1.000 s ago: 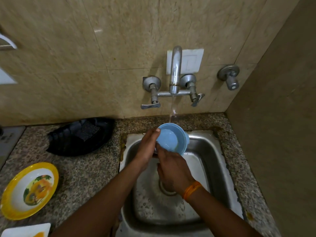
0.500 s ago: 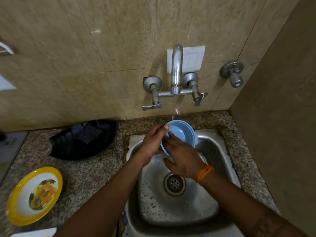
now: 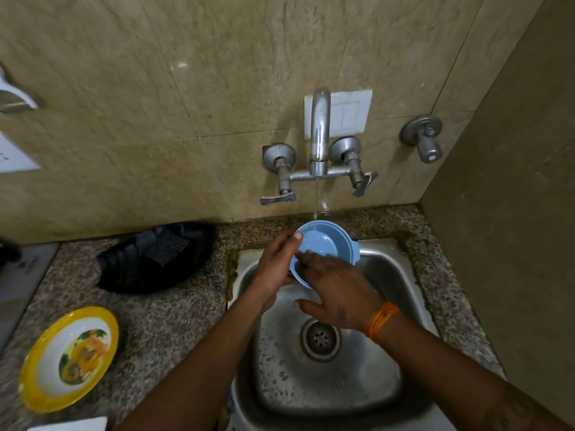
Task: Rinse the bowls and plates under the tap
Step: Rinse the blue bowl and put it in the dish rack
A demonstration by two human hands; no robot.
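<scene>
A light blue bowl (image 3: 326, 241) is held tilted toward me over the back of the steel sink (image 3: 401, 293). A thin stream of water from the wall tap (image 3: 319, 138) falls onto its far rim. My left hand (image 3: 277, 262) grips the bowl's left side, thumb on the rim. My right hand (image 3: 336, 293), with an orange thread at the wrist, lies against the bowl's near edge, fingers reaching inside it. A yellow-rimmed plate (image 3: 68, 359) with a flower print sits on the counter at the left.
A black tray (image 3: 152, 259) holding a dark scrub pad rests on the granite counter (image 3: 174, 321) behind the plate. A white plate corner (image 3: 71, 424) shows at the bottom left. A side wall (image 3: 513, 244) closes off the right. The sink drain (image 3: 320, 337) is uncovered.
The view has shifted a little. My right hand has moved up from below the bowl to its near edge, with fingers now inside. The bowl stays under the stream.
</scene>
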